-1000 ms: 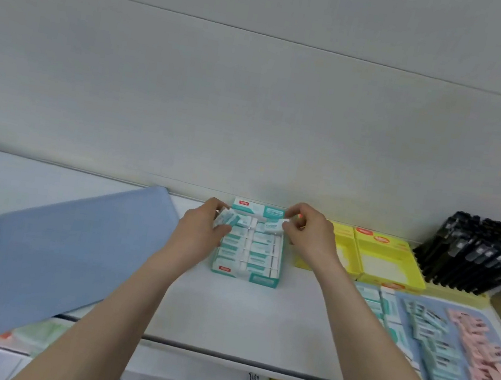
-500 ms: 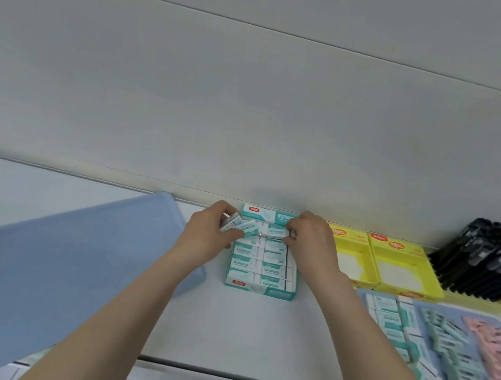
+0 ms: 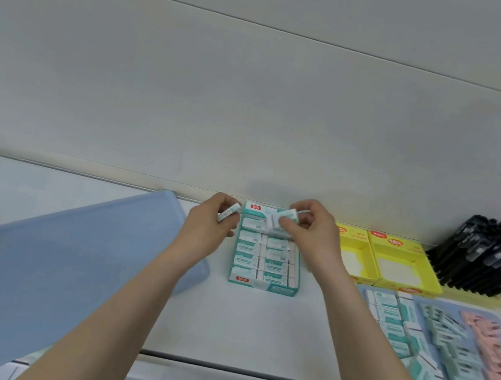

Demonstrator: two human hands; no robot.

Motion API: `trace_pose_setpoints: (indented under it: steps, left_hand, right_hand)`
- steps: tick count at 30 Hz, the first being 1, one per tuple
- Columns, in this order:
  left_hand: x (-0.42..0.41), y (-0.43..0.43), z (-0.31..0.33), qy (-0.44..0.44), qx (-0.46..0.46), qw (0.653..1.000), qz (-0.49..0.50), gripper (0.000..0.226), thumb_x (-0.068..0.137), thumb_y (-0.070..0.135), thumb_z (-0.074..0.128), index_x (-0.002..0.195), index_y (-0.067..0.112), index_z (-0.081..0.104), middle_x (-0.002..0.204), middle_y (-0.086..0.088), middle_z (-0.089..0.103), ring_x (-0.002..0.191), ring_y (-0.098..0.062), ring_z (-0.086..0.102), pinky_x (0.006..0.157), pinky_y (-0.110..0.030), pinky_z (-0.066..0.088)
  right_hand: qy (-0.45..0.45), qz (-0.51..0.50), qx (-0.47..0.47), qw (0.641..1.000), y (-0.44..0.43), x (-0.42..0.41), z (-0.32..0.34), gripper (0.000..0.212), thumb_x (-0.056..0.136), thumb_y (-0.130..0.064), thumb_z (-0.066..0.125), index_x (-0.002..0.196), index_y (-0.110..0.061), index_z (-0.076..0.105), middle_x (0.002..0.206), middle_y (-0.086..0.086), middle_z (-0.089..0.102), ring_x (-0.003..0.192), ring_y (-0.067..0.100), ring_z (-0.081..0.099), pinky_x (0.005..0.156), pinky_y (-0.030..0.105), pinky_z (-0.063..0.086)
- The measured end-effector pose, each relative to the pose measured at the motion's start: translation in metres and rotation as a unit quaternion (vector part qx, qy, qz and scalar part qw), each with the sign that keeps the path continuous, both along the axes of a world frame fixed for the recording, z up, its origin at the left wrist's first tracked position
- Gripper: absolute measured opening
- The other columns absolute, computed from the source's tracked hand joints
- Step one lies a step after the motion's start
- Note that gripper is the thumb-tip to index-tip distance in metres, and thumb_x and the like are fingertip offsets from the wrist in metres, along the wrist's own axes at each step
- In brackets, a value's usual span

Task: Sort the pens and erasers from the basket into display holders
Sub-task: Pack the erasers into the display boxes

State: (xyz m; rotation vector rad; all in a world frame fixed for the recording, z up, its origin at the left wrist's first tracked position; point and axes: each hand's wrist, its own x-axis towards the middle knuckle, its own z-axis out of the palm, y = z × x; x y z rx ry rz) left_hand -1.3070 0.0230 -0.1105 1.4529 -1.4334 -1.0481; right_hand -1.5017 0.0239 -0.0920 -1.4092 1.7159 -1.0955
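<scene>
"Two erasers up at once, is it?"

"One to each hand. The left hand (image 3: 207,225) has its thumb and curled fingers pinched on a small eraser (image 3: 228,214), held just off the back left corner of the teal box (image 3: 262,285). The right hand (image 3: 314,236) pinches a second eraser (image 3: 283,221) the same way, low over the box's back row on the right side."

"And the box itself?"

"It sits on the white counter (image 3: 253,328), its back close to the wall. Wrapped erasers are packed inside in two columns, from front to back."

"What's round it?"

"Just to the right stand two yellow boxes (image 3: 362,240), side by side and touching. Past them, a bunch of black pens (image 3: 488,257) leans at the far end. In front of those, a blue tray (image 3: 453,309) holds loose erasers (image 3: 391,327) in rows: teal and white, grey-green, then pink. Off to the left a pale blue lid (image 3: 67,259) lies askew, one corner near the teal box and its near end past the counter's edge."
</scene>
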Motion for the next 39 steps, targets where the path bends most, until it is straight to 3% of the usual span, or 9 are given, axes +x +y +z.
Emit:
trace_pose_setpoints:
  steps: [4, 6, 11, 16, 20, 26, 29, 34, 39]
  left_hand:
    - [0.01, 0.005, -0.002, -0.018, 0.029, 0.999, 0.008, 0.024, 0.095, 0.012, 0.053, 0.118, 0.02, 0.056, 0.105, 0.004, 0.062, 0.08, -0.014, 0.069, 0.079, -0.029, 0.057]
    - [0.01, 0.007, -0.002, -0.03, 0.036, 0.999, -0.005, 0.026, 0.095, 0.014, 0.053, 0.119, 0.021, 0.056, 0.104, 0.007, 0.061, 0.08, -0.013, 0.069, 0.085, -0.036, 0.057]
    - [0.014, 0.011, 0.0, -0.02, 0.05, 0.998, -0.02, 0.025, 0.097, 0.019, 0.051, 0.121, 0.021, 0.058, 0.109, 0.006, 0.061, 0.083, -0.011, 0.068, 0.073, -0.017, 0.052]
    - [0.015, 0.013, 0.0, -0.036, 0.048, 0.998, -0.031, 0.028, 0.098, 0.019, 0.05, 0.125, 0.019, 0.058, 0.115, 0.003, 0.062, 0.09, -0.015, 0.069, 0.089, -0.031, 0.053]
    - [0.018, 0.01, -0.004, -0.082, 0.029, 0.995, -0.046, 0.033, 0.096, 0.02, 0.053, 0.129, 0.022, 0.057, 0.121, 0.004, 0.063, 0.102, -0.017, 0.064, 0.098, -0.036, 0.049]
    - [0.018, 0.007, -0.002, -0.105, -0.014, 0.992, -0.061, 0.04, 0.085, 0.016, 0.069, 0.122, 0.028, 0.061, 0.11, 0.009, 0.065, 0.102, -0.007, 0.06, 0.09, -0.021, 0.046]
    - [0.011, 0.005, -0.001, -0.119, -0.031, 0.99, -0.066, 0.037, 0.08, 0.018, 0.075, 0.113, 0.032, 0.064, 0.103, 0.014, 0.068, 0.094, -0.002, 0.063, 0.083, -0.017, 0.048]
    - [-0.016, 0.003, 0.003, -0.128, -0.074, 0.984, -0.097, 0.043, 0.073, 0.025, 0.081, 0.112, 0.033, 0.064, 0.099, 0.016, 0.066, 0.097, -0.005, 0.061, 0.086, -0.022, 0.047]
    - [-0.023, -0.007, -0.008, -0.278, -0.105, 0.949, -0.107, 0.047, 0.081, 0.023, 0.074, 0.126, 0.027, 0.059, 0.123, 0.001, 0.053, 0.114, -0.02, 0.047, 0.09, -0.024, 0.034]
  right_hand:
    - [0.327, 0.097, -0.057, 0.938, 0.006, 0.007, 0.002, 0.01, 0.083, -0.017, 0.066, 0.092, -0.018, 0.068, 0.084, 0.0, 0.066, 0.079, 0.021, 0.06, 0.063, 0.029, 0.036]
    - [0.373, 0.173, 0.006, 0.912, 0.01, 0.02, -0.002, 0.015, 0.082, -0.03, 0.07, 0.089, -0.017, 0.068, 0.082, -0.001, 0.061, 0.08, 0.021, 0.057, 0.062, 0.028, 0.033]
    - [0.365, 0.259, 0.099, 0.889, 0.008, 0.017, 0.001, 0.037, 0.08, -0.03, 0.074, 0.116, -0.023, 0.069, 0.102, -0.001, 0.063, 0.087, 0.013, 0.058, 0.07, 0.023, 0.045]
    - [0.404, 0.236, 0.074, 0.881, 0.007, 0.018, -0.003, 0.029, 0.084, -0.029, 0.074, 0.112, -0.024, 0.069, 0.106, -0.001, 0.062, 0.091, 0.015, 0.057, 0.076, 0.025, 0.045]
    - [0.394, 0.158, 0.051, 0.904, 0.006, 0.02, -0.009, 0.025, 0.087, -0.03, 0.07, 0.108, -0.017, 0.069, 0.107, 0.002, 0.064, 0.094, 0.02, 0.06, 0.078, 0.03, 0.047]
    - [0.337, 0.08, 0.006, 0.938, 0.009, 0.032, -0.024, 0.024, 0.091, -0.029, 0.065, 0.114, -0.02, 0.065, 0.107, -0.002, 0.064, 0.094, 0.015, 0.06, 0.078, 0.023, 0.043]
    - [0.271, 0.04, -0.028, 0.961, 0.012, 0.026, -0.018, 0.017, 0.094, -0.03, 0.061, 0.105, -0.02, 0.07, 0.098, -0.005, 0.071, 0.084, 0.012, 0.063, 0.078, 0.029, 0.051]
    - [-0.057, 0.069, 0.054, 0.995, 0.016, 0.02, -0.007, 0.01, 0.089, -0.017, 0.068, 0.1, -0.016, 0.07, 0.072, 0.0, 0.07, 0.07, 0.019, 0.067, 0.066, 0.03, 0.054]
    - [0.158, -0.053, -0.019, 0.986, 0.014, -0.019, 0.004, 0.018, 0.082, -0.014, 0.069, 0.099, -0.021, 0.069, 0.075, -0.007, 0.063, 0.07, 0.011, 0.06, 0.07, 0.028, 0.048]
